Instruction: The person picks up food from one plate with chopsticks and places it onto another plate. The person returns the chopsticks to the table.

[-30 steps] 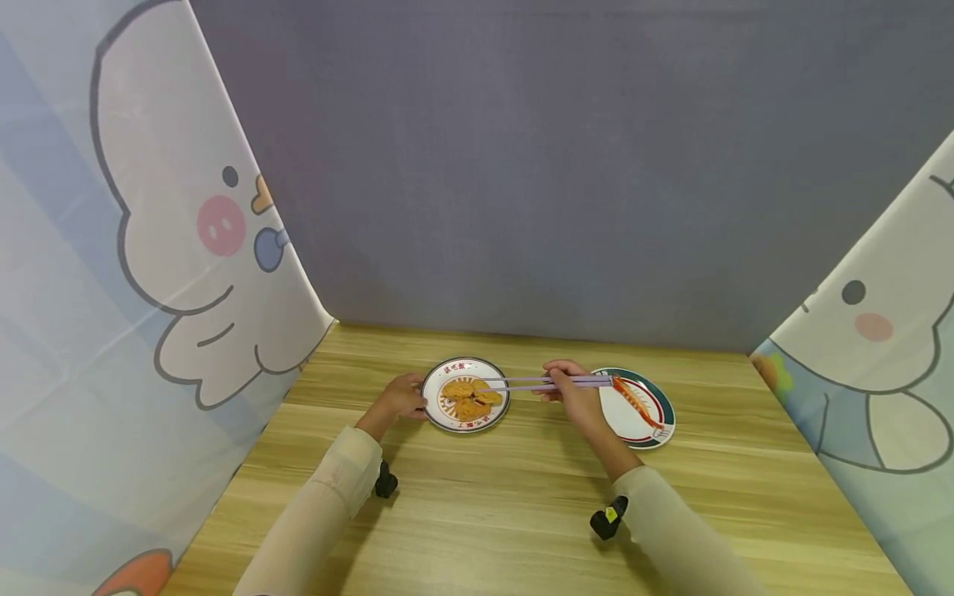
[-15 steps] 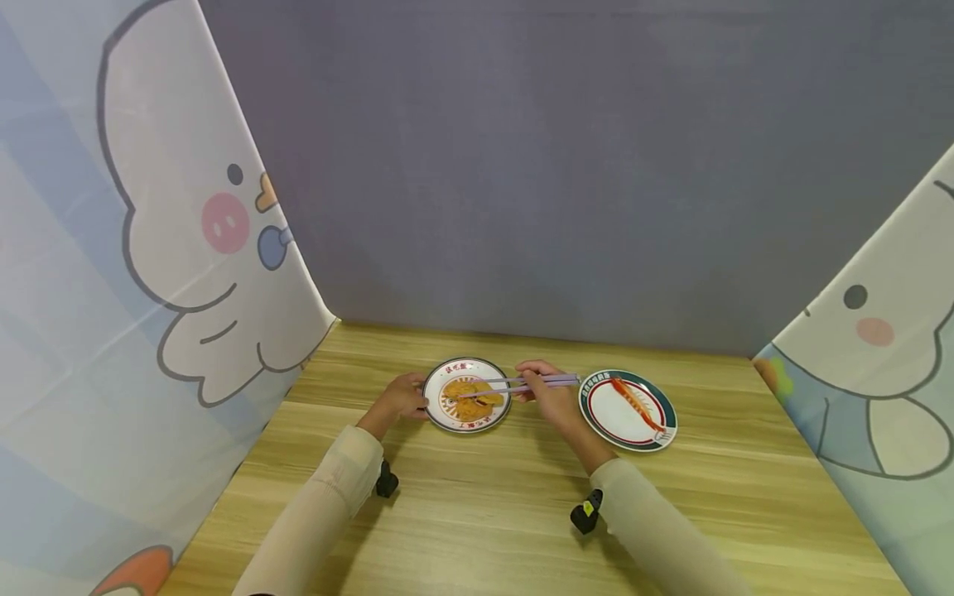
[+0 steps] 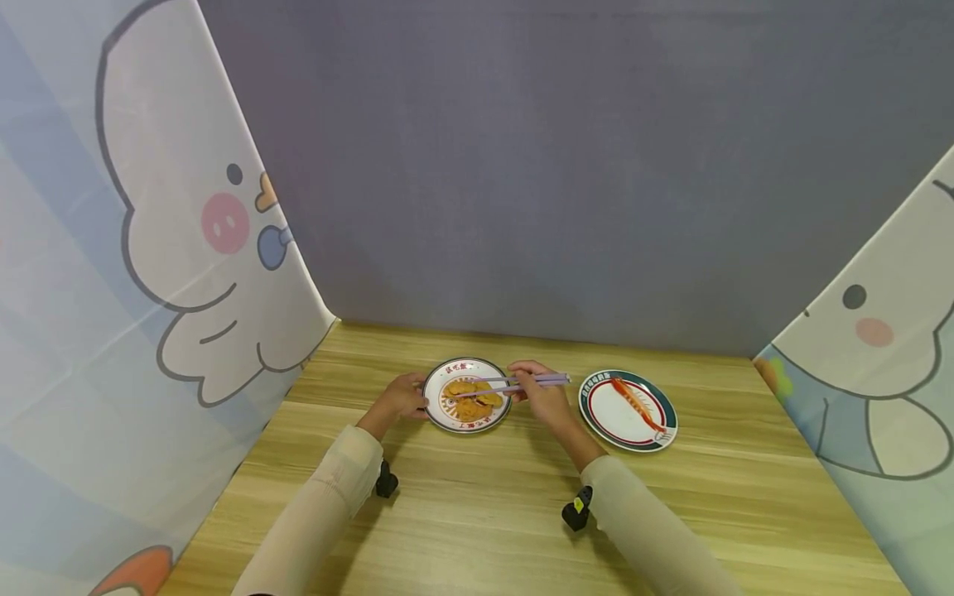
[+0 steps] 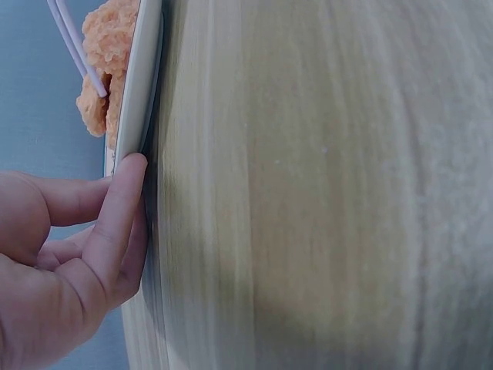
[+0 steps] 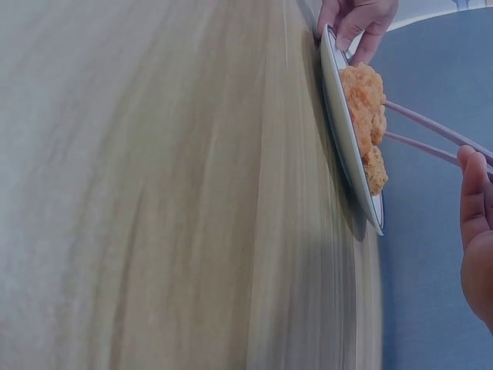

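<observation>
Left hand (image 3: 405, 397), fingers bent, pinches left rim of round white ceramic plate (image 3: 436, 382) with dark edge and red characters, on wood-grain table (image 3: 462, 513); golden-brown crumbly fried pieces (image 3: 477, 409) sit on it. Slim pale-purple chopsticks (image 3: 553, 379) reach in from right, tips at the pieces, slightly parted; right hand (image 3: 538, 397) grips them, fingers curled. Far right: round white plate with green band and red ring (image 3: 614, 418), orange-red elongated shape (image 3: 636, 402) on it, print or food unclear.

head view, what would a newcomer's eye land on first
Probably the huge white cartoon figure filling much of the left side. Next, the golden fried pieces on the white plate near the middle, with lilac chopsticks in the right hand pointing at them. An orange-red piece also stands out on the green-rimmed plate further right.
</observation>
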A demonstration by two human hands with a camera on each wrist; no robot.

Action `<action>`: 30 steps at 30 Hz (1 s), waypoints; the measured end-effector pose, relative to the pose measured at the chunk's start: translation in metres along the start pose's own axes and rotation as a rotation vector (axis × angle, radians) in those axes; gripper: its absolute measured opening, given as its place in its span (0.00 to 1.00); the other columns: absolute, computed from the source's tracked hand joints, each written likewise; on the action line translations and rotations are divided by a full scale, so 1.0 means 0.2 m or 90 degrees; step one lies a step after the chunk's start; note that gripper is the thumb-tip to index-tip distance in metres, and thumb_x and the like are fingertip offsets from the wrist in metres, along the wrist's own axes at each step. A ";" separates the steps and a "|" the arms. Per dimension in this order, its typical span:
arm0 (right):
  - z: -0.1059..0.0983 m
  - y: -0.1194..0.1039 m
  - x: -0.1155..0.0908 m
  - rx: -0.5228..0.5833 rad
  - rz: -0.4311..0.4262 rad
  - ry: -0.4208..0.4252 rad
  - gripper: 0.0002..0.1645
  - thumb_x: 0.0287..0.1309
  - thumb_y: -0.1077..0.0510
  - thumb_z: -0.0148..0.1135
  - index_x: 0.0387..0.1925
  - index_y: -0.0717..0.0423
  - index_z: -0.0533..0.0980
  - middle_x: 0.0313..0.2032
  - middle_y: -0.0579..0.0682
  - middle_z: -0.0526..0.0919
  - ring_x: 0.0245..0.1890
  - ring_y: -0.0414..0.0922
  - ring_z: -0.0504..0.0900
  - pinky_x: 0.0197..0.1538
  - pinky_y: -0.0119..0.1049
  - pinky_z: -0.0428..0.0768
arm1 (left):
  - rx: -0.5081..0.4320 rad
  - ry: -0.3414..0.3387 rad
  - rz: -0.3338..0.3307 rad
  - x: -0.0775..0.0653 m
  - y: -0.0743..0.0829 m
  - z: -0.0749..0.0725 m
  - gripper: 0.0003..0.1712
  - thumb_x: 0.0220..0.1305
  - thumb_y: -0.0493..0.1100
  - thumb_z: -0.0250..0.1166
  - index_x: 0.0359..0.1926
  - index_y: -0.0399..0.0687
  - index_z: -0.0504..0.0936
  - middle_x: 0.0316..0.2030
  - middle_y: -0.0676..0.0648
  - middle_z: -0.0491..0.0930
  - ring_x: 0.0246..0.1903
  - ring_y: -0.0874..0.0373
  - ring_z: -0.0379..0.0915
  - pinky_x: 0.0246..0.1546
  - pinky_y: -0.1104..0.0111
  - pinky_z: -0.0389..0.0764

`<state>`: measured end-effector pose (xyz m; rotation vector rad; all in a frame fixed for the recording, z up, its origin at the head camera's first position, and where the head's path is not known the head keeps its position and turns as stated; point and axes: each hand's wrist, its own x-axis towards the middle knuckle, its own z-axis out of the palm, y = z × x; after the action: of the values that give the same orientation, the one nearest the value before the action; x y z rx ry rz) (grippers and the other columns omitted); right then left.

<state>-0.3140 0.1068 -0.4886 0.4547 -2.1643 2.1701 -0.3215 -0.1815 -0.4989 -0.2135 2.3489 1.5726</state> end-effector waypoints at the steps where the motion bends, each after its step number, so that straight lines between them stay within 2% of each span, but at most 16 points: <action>1: 0.00 0.00 0.00 -0.001 0.000 0.002 0.16 0.75 0.65 0.52 0.53 0.76 0.76 0.32 0.51 0.87 0.29 0.53 0.88 0.32 0.39 0.91 | -0.001 0.000 0.002 0.00 0.00 0.00 0.36 0.66 0.23 0.59 0.73 0.33 0.62 0.55 0.30 0.73 0.38 0.47 0.84 0.39 0.65 0.93; 5: 0.01 0.01 0.01 -0.002 0.002 0.005 0.16 0.74 0.65 0.51 0.53 0.75 0.77 0.32 0.51 0.87 0.31 0.58 0.87 0.33 0.43 0.92 | 0.003 0.000 0.009 0.00 0.00 0.00 0.36 0.65 0.24 0.59 0.73 0.33 0.63 0.53 0.31 0.74 0.37 0.48 0.84 0.38 0.65 0.93; 8: 0.00 0.02 0.02 -0.003 0.008 0.010 0.15 0.74 0.65 0.51 0.52 0.74 0.77 0.32 0.52 0.87 0.30 0.58 0.87 0.32 0.43 0.92 | 0.005 0.002 0.009 0.00 -0.01 0.00 0.36 0.65 0.24 0.60 0.73 0.33 0.63 0.53 0.31 0.74 0.36 0.49 0.84 0.38 0.66 0.93; 12: 0.00 0.02 0.02 0.009 0.014 0.021 0.14 0.74 0.66 0.51 0.50 0.70 0.79 0.35 0.61 0.86 0.31 0.61 0.87 0.31 0.43 0.92 | 0.006 0.003 0.009 0.00 -0.01 0.00 0.36 0.65 0.24 0.60 0.73 0.34 0.63 0.52 0.32 0.74 0.35 0.50 0.84 0.37 0.66 0.93; 14: 0.00 0.01 0.03 0.017 0.016 0.026 0.14 0.74 0.66 0.51 0.50 0.71 0.79 0.35 0.62 0.86 0.32 0.63 0.87 0.31 0.42 0.92 | 0.007 0.004 0.010 0.00 -0.01 0.00 0.35 0.65 0.24 0.60 0.73 0.33 0.64 0.52 0.32 0.74 0.35 0.50 0.84 0.37 0.66 0.93; 18: 0.00 0.00 0.03 0.028 0.017 0.033 0.15 0.75 0.66 0.50 0.51 0.73 0.78 0.34 0.57 0.86 0.36 0.68 0.86 0.31 0.43 0.92 | 0.004 0.006 0.008 0.01 -0.01 0.00 0.35 0.65 0.24 0.60 0.73 0.34 0.63 0.53 0.31 0.74 0.35 0.50 0.84 0.37 0.66 0.93; 20: 0.00 0.00 0.03 0.030 0.018 0.031 0.16 0.75 0.66 0.49 0.52 0.73 0.77 0.34 0.61 0.86 0.36 0.69 0.86 0.31 0.41 0.92 | 0.002 0.006 0.008 0.01 -0.01 0.00 0.36 0.65 0.24 0.60 0.73 0.33 0.63 0.53 0.31 0.74 0.36 0.49 0.84 0.38 0.66 0.93; 25: 0.00 0.01 0.04 0.041 0.031 0.023 0.16 0.75 0.66 0.49 0.53 0.73 0.78 0.42 0.82 0.79 0.32 0.59 0.89 0.27 0.32 0.89 | 0.000 0.003 0.011 0.00 0.00 0.00 0.37 0.66 0.23 0.59 0.74 0.31 0.61 0.54 0.29 0.73 0.39 0.46 0.84 0.40 0.64 0.93; 28: 0.01 0.01 0.04 0.038 0.039 0.029 0.16 0.74 0.66 0.49 0.53 0.71 0.79 0.46 0.84 0.78 0.31 0.52 0.90 0.31 0.36 0.92 | -0.003 0.006 0.007 0.00 0.00 0.00 0.37 0.66 0.23 0.59 0.74 0.32 0.61 0.55 0.29 0.73 0.40 0.46 0.84 0.41 0.64 0.93; 30: 0.01 0.01 0.05 0.032 0.042 0.033 0.16 0.74 0.66 0.50 0.53 0.71 0.79 0.47 0.83 0.78 0.32 0.50 0.90 0.35 0.41 0.93 | -0.004 0.007 0.005 -0.01 0.00 0.00 0.37 0.66 0.23 0.60 0.75 0.33 0.61 0.55 0.30 0.72 0.40 0.46 0.83 0.41 0.64 0.93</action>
<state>-0.3228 0.1037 -0.4877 0.3286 -2.1316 2.2488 -0.3203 -0.1814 -0.4992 -0.2146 2.3560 1.5877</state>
